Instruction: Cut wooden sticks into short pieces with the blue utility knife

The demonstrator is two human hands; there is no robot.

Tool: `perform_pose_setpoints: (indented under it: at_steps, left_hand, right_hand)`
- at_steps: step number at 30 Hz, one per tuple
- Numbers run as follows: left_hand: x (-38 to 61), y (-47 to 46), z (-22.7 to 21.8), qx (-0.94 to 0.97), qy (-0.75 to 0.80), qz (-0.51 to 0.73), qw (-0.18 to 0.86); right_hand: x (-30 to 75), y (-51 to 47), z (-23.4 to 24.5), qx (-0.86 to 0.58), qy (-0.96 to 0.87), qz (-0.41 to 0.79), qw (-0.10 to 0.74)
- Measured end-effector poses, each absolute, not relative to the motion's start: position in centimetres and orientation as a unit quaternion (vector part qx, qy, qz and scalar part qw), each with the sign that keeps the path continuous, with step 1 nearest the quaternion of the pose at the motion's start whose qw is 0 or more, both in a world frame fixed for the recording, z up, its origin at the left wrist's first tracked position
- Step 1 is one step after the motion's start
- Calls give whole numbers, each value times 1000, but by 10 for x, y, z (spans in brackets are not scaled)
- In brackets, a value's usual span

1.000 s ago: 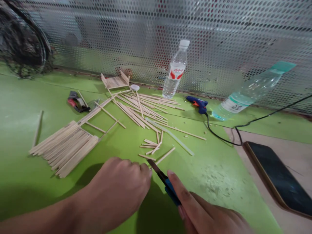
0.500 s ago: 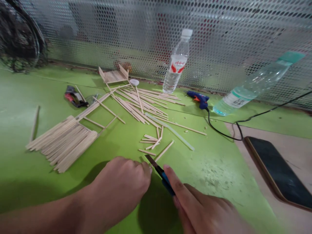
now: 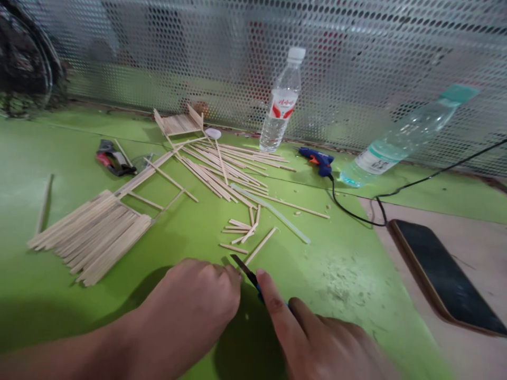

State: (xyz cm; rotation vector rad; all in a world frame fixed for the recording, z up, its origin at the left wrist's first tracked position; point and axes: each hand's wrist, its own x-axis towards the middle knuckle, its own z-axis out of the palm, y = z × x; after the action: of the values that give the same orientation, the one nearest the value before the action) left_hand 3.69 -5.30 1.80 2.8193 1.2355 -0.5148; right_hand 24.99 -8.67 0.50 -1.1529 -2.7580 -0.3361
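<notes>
My right hand [image 3: 309, 327] is wrapped round a box cutter [image 3: 250, 275], index finger stretched along its top. The dark blade lies across a thin wooden stick [image 3: 261, 245], close to the fingertips of my left hand [image 3: 202, 295]. My left hand is closed on the near end of that stick, and its fingers hide the tip. Just beyond the blade are several short cut stick pieces [image 3: 237, 228]. Farther back spreads a pile of long wooden sticks [image 3: 222, 169]. At the left lies a flat panel of sticks [image 3: 99, 232] joined to a thin frame.
A small stick structure [image 3: 180, 124] stands by the perforated metal screen [image 3: 222, 63]. Two water bottles [image 3: 279, 105] [image 3: 396, 148], a blue glue gun [image 3: 317, 158] with its cord, a clear glue stick [image 3: 277, 216], a tape dispenser [image 3: 114, 158] and a phone [image 3: 447, 274] are around.
The view has shifted slightly, so things appear a little farther left. My right hand and the cutter have tilted a bit, with the blade still at the stick by my left fingertips.
</notes>
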Motion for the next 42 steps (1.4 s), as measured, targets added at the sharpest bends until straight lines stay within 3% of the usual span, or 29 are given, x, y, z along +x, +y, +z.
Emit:
perform_pose_setpoints:
  at_steps: [14,26,42]
  left_hand:
    - [36,-48,22,908,377,-180,40]
    - [31,-50,23,905,401,-135,34]
    - [36,-50,32,855,493,-37,155]
  right_hand:
    - [239,-86,13,-372,-918,-135,3]
    - [251,-81,9,-406,-910,-69,60]
    - [257,-85,10,-435,-894,-73,81]
